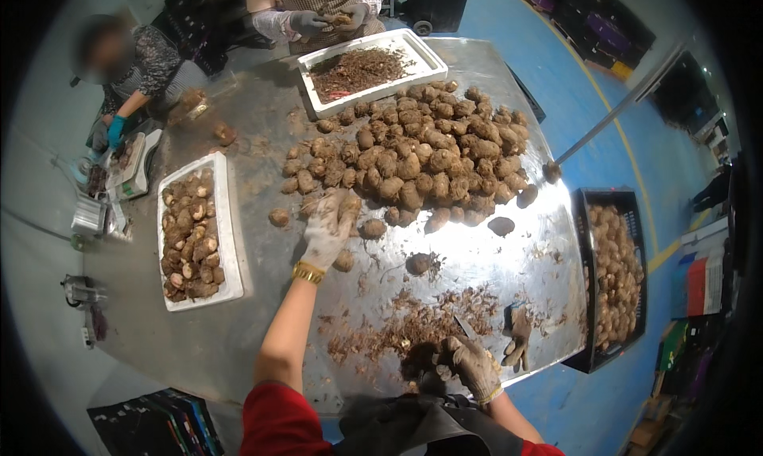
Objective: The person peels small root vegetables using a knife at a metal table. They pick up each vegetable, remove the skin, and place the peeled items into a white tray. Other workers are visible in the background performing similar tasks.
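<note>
My left hand [326, 232], in a dirty pale glove with a gold watch band [308, 272] at the wrist, reaches palm down to the near edge of a heap of brown, hairy taro-like corms [441, 152]. Its fingers touch corms there; whether they grip one is hidden. Close to the table's near edge, my right hand [474, 366], also gloved, is closed around a small knife. The knife blade [465, 326] points up and away, above brown peelings [411, 325]. Loose corms [373, 229] lie near my left hand.
A white foam tray [233, 235] of corms stands left; another foam tray [432, 68] holds peelings. A loose glove [518, 340] lies right of the knife. A black crate [587, 277] of corms stands beside the metal table [268, 331]. Two people [334, 20] work opposite, with a scale [138, 173].
</note>
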Motion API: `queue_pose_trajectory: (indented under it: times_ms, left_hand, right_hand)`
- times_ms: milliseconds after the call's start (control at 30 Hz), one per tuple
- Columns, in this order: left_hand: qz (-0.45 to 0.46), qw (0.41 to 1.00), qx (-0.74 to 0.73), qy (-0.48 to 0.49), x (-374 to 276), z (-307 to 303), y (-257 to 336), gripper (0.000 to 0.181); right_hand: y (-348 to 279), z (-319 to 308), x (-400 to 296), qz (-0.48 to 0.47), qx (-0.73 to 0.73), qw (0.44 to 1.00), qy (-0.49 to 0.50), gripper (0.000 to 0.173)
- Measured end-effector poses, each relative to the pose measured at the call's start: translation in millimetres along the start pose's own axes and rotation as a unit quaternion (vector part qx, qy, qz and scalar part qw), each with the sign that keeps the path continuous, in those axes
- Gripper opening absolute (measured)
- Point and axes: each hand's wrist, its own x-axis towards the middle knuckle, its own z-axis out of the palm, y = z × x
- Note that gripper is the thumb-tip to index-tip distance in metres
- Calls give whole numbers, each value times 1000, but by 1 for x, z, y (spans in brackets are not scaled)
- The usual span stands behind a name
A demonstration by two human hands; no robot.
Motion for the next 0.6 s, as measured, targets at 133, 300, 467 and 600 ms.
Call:
queue_pose_trajectory:
  times_ms: [133, 300, 467, 600]
  left_hand:
    - [-149, 838, -514, -106, -57, -22, 39, 59]
    - [-200, 622, -750, -104, -137, -24, 96, 62]
    - [-273, 635, -706, -158, -260, 20, 108, 51]
    - [-322, 741, -574, -136, -304, 33, 127, 48]
  right_hand:
    - [77, 13, -1, -29, 70, 995, 66, 43]
    - [54, -31, -19, -118, -211, 959, 145, 35]
    - [89, -104, -41, 9, -371, 868, 329, 36]
    - [110, -123, -40, 30, -376, 869, 319, 41]
